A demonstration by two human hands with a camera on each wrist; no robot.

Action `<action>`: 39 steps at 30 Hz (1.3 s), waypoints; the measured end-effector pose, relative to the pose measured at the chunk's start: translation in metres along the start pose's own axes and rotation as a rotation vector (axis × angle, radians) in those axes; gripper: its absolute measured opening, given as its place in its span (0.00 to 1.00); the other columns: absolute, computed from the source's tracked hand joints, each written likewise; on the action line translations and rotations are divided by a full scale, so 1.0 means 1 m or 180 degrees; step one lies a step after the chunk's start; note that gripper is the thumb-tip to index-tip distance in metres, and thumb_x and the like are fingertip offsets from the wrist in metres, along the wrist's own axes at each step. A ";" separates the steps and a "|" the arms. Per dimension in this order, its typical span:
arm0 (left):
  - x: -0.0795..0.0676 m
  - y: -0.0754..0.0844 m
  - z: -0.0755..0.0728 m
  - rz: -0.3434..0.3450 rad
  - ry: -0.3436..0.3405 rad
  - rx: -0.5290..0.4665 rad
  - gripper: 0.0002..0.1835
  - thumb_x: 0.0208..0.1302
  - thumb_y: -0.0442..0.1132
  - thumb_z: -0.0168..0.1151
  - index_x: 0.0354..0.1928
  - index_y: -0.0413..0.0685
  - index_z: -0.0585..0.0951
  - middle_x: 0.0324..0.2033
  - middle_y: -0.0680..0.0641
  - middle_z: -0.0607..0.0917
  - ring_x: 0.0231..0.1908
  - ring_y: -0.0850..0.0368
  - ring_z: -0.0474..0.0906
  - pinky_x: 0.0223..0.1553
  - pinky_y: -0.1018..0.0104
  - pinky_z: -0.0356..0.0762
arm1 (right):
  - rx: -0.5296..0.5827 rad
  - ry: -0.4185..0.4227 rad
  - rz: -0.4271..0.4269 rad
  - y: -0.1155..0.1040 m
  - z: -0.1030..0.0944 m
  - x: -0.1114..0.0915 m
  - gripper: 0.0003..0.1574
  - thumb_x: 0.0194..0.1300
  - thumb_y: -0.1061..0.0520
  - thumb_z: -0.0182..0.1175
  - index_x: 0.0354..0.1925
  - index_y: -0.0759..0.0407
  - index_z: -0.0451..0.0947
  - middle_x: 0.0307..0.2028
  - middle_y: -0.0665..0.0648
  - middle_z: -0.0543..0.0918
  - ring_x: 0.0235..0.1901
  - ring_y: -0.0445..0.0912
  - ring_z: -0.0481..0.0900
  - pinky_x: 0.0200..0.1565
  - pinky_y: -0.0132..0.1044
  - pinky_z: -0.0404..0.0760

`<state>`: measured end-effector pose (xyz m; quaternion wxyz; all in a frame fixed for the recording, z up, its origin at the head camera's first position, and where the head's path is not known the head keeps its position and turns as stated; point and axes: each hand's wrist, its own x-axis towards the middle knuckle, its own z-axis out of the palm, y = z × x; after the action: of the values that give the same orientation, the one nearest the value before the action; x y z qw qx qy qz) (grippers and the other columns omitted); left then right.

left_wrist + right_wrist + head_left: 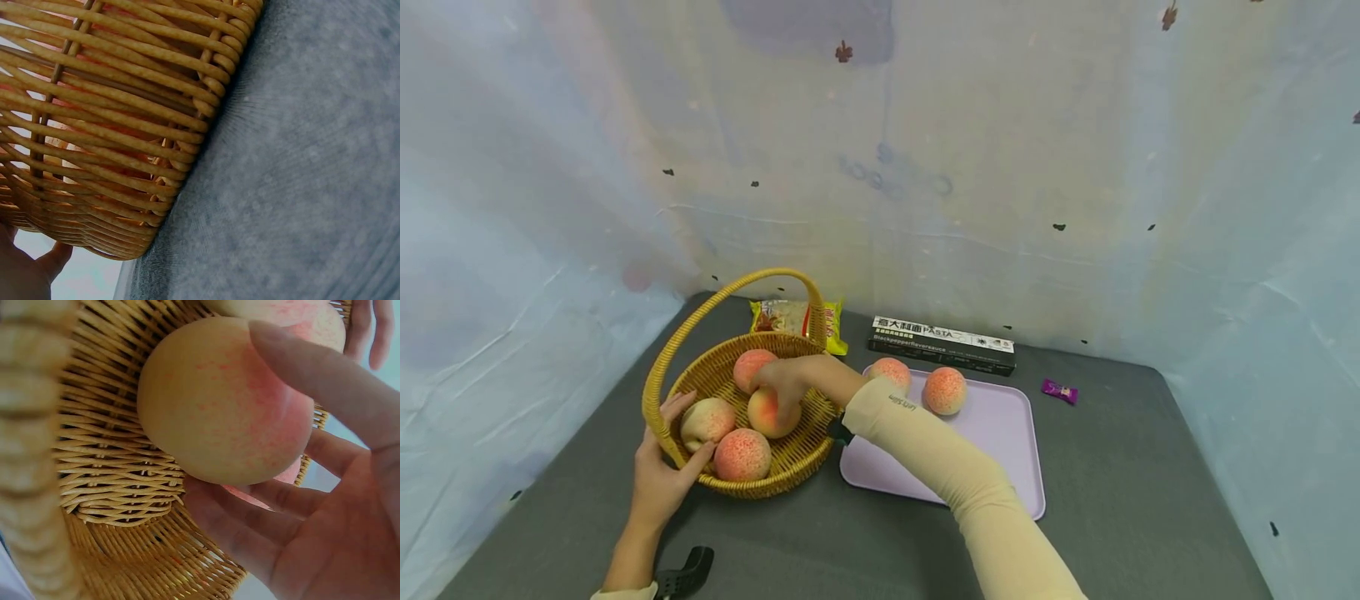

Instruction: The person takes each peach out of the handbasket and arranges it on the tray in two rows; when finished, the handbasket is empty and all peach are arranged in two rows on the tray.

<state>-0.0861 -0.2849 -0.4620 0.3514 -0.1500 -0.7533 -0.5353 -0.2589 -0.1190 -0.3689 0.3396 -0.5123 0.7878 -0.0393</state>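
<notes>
A woven basket (pixel 786 479) with a tall arched handle (pixel 700 315) stands at the left, with several peaches in it. My left hand (pixel 658 475) grips its near left rim beside a pale peach (pixel 706 421); in the left wrist view that hand (pixel 25 269) shows only partly, against the wickerwork. Reaching in from the right, my right hand (pixel 790 379) holds a yellow-and-red peach (pixel 219 406) inside the basket, thumb on one side and fingers under the other. Around it lie a pink peach (pixel 752 367) behind and a speckled peach (pixel 742 455) in front.
Right of the basket, a lilac tray (pixel 1000 442) bears two peaches (pixel 945 391), partly behind my right forearm. Behind stand a black pasta box (pixel 940 346) and a yellow food packet (pixel 835 329). A small purple wrapper (pixel 1060 392) lies at the right.
</notes>
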 end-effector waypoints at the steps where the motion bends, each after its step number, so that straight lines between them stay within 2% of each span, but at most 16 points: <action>1: 0.000 0.000 0.000 0.0006 -0.0002 -0.0003 0.37 0.45 0.13 0.64 0.64 0.25 0.71 0.59 0.20 0.69 0.73 0.38 0.54 0.69 0.67 0.60 | -0.0011 0.0006 0.0016 0.000 0.001 0.001 0.48 0.59 0.59 0.72 0.73 0.61 0.62 0.69 0.55 0.67 0.67 0.43 0.64 0.61 0.25 0.65; 5: -0.002 -0.001 0.001 0.0008 -0.0011 -0.0002 0.37 0.45 0.13 0.64 0.64 0.25 0.71 0.59 0.20 0.69 0.73 0.38 0.54 0.69 0.67 0.60 | 0.0001 -0.0022 0.0125 0.001 0.005 0.002 0.49 0.58 0.58 0.73 0.73 0.60 0.63 0.68 0.54 0.68 0.66 0.42 0.66 0.60 0.26 0.67; 12: -0.004 -0.001 0.003 0.0034 -0.0023 -0.0019 0.37 0.46 0.14 0.64 0.64 0.25 0.71 0.59 0.20 0.69 0.73 0.36 0.53 0.70 0.66 0.58 | -0.0047 -0.0240 0.0384 0.004 0.008 0.000 0.54 0.55 0.50 0.77 0.73 0.59 0.62 0.66 0.51 0.69 0.64 0.40 0.67 0.59 0.26 0.68; 19: 0.000 0.000 0.002 0.0065 -0.0027 -0.0019 0.37 0.46 0.14 0.64 0.64 0.25 0.71 0.59 0.21 0.69 0.73 0.36 0.53 0.70 0.65 0.58 | 0.0028 -0.0168 0.0278 0.005 0.006 0.000 0.52 0.56 0.52 0.76 0.72 0.60 0.62 0.65 0.52 0.70 0.64 0.41 0.67 0.59 0.26 0.69; 28: 0.000 0.000 0.002 -0.0215 -0.0014 0.0088 0.39 0.44 0.11 0.64 0.65 0.25 0.70 0.60 0.21 0.69 0.72 0.30 0.52 0.69 0.68 0.58 | 0.0006 -0.0025 0.0071 0.008 0.006 0.003 0.48 0.53 0.54 0.78 0.68 0.62 0.68 0.61 0.52 0.74 0.60 0.41 0.72 0.56 0.25 0.72; 32: 0.000 0.001 0.003 -0.0171 -0.0008 0.0095 0.38 0.44 0.11 0.64 0.64 0.24 0.70 0.59 0.20 0.69 0.71 0.30 0.53 0.70 0.67 0.57 | 0.0067 0.0086 -0.0068 0.011 0.007 0.000 0.47 0.53 0.54 0.78 0.67 0.63 0.70 0.61 0.53 0.75 0.59 0.41 0.73 0.55 0.24 0.71; 39: 0.001 0.001 0.002 -0.0106 0.0002 0.0089 0.38 0.43 0.11 0.64 0.64 0.23 0.70 0.58 0.19 0.69 0.72 0.33 0.53 0.71 0.65 0.56 | 0.0294 0.0445 -0.0338 0.019 0.007 -0.013 0.43 0.56 0.56 0.75 0.67 0.60 0.71 0.62 0.53 0.75 0.58 0.40 0.73 0.53 0.23 0.71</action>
<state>-0.0873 -0.2829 -0.4611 0.3448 -0.1324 -0.7630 -0.5306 -0.2666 -0.0970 -0.3757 0.3045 -0.5331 0.7787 -0.1293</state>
